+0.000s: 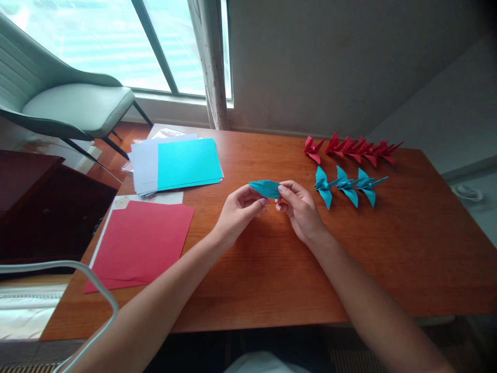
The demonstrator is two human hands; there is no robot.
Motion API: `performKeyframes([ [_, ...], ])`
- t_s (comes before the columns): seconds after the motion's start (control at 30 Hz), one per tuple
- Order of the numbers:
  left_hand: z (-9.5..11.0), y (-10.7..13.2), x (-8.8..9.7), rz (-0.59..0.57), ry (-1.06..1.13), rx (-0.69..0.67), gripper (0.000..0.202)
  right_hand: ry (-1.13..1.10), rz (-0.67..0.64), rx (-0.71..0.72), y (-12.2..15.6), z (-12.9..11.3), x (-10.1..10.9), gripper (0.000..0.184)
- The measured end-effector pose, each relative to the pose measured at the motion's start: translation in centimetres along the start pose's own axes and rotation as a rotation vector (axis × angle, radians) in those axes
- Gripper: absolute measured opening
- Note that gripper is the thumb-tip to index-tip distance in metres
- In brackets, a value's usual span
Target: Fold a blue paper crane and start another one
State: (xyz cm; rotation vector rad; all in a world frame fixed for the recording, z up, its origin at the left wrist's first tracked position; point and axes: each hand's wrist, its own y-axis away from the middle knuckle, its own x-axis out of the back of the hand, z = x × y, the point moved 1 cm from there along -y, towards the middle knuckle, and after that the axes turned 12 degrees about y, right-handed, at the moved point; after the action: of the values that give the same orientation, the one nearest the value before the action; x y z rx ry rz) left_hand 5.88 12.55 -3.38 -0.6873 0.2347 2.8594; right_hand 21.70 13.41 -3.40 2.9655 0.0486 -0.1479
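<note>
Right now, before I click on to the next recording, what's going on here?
A person has a piece of folded blue paper up above a wooden table. The right hand pinches one end, while the left hand is at the other, its fingers partly hidden. Off to the right sit three blue paper birds, with a row of red paper birds behind them. Red sheets and a blue sheet lie to the left.
</note>
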Motion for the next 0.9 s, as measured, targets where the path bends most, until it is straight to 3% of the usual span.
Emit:
performKeyframes([
  [0.2,-0.2,0.0,-0.4,-0.048,-0.023,-0.013,0.035,0.083,0.014,0.049,0.1,0.2,-0.3,0.022],
  [0.37,-0.3,-0.1,-0.1,0.013,-0.015,-0.055,0.029,0.246,-0.019,0.143,0.2,0.8,-0.5,0.02],
  [0.67,0.1,0.0,0.0,0.056,0.085,0.001,0.02,0.718,0.194,0.626,1.3,-0.3,-0.4,0.016],
  [0.9,0.0,0.0,0.1,0.038,0.102,0.028,0.02,0.763,0.229,0.637,1.2,-0.2,-0.2,0.015],
])
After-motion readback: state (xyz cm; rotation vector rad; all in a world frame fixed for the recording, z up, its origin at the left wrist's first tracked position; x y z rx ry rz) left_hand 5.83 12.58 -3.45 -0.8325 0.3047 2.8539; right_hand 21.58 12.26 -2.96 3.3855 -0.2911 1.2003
